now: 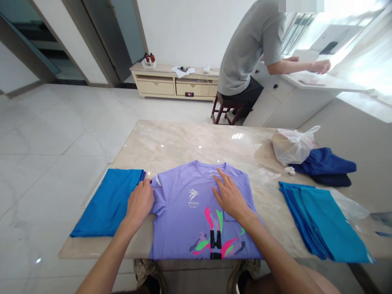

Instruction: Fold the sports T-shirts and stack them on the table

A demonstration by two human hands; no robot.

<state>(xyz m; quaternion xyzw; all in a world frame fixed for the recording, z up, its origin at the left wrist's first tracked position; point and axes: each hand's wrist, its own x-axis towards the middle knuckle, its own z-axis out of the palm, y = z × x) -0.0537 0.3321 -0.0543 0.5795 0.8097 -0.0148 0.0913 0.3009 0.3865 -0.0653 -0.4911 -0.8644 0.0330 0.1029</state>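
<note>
On the marble table (171,141), a purple shirt (180,220) lies lengthwise, collar (211,165) away. Left hand (141,198) pinches its sleeve (159,198); right hand (231,197) rests splayed.

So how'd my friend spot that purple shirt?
Find the glossy beige marbled table. At its near edge, between a folded blue cloth and a stack of folded blue cloths, lies a light-purple short-sleeved T-shirt. Only it has a pink-and-green print.
</note>
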